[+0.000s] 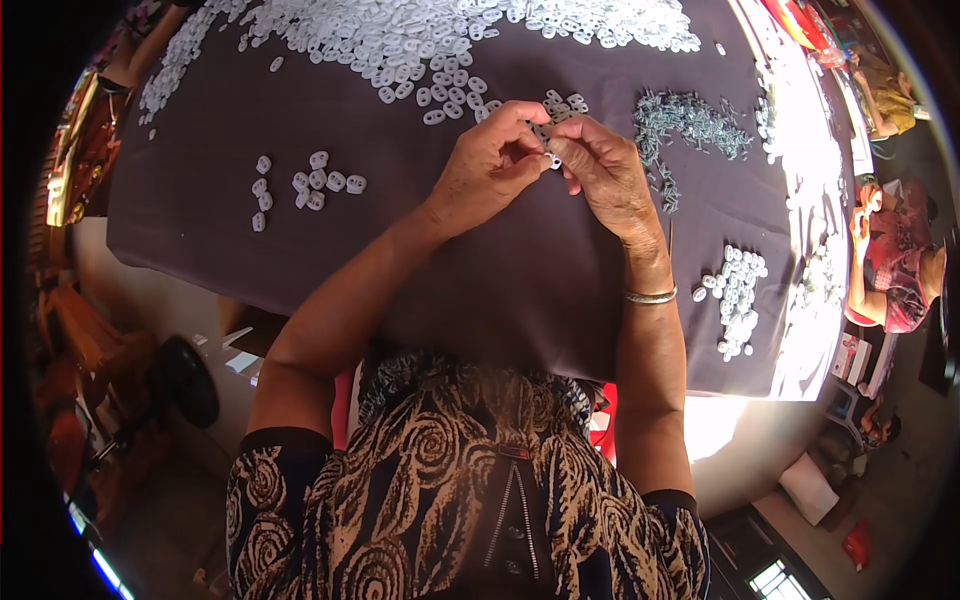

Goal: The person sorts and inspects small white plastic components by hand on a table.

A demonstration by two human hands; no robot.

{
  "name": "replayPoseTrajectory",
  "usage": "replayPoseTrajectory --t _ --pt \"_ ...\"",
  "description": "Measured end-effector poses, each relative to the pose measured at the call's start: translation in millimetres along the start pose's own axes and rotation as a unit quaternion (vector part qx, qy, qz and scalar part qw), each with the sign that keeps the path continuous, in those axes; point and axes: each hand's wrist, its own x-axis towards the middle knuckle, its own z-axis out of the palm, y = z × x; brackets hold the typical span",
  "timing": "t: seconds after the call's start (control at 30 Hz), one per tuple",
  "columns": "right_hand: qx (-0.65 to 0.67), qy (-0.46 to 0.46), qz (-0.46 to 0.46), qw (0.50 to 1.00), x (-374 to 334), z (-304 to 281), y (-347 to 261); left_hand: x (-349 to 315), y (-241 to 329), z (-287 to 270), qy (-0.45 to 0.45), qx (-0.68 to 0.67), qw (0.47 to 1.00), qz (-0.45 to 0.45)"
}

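Note:
Above the dark tablecloth, my left hand (488, 168) is closed, thumb and forefinger pinched on a small white oval plastic piece (555, 161) with dark holes. My right hand (606, 178) meets it there with fingertips pressed together; whatever tiny thing they hold is hidden. Just beyond the fingers lies a cluster of similar oval pieces (567, 103), partly covered by my hands. To the right of my right hand is a heap of small, thin grey-green metal pieces, like screws or pins (690, 122).
A large pile of white oval pieces (400, 35) spreads over the far side of the dark tablecloth (480, 290). Smaller groups sit at left (317, 180) and at right (738, 300). A thin rod (671, 236) lies near my right wrist. Another person (895, 270) sits beyond the right edge.

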Motion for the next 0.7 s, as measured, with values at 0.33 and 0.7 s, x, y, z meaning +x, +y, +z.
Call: replayPoseTrajectory --t 0.33,0.7 --pt "0.01 0.01 0.002 1.0 -0.4 0.9 -0.8 0.1 -1.2 -1.0 0.003 -0.017 1.0 -0.016" --pt "-0.073 0.026 -0.002 0.997 -1.0 4.9 -6.5 -2.6 -1.4 2.1 0.006 -0.008 1.0 -0.023"
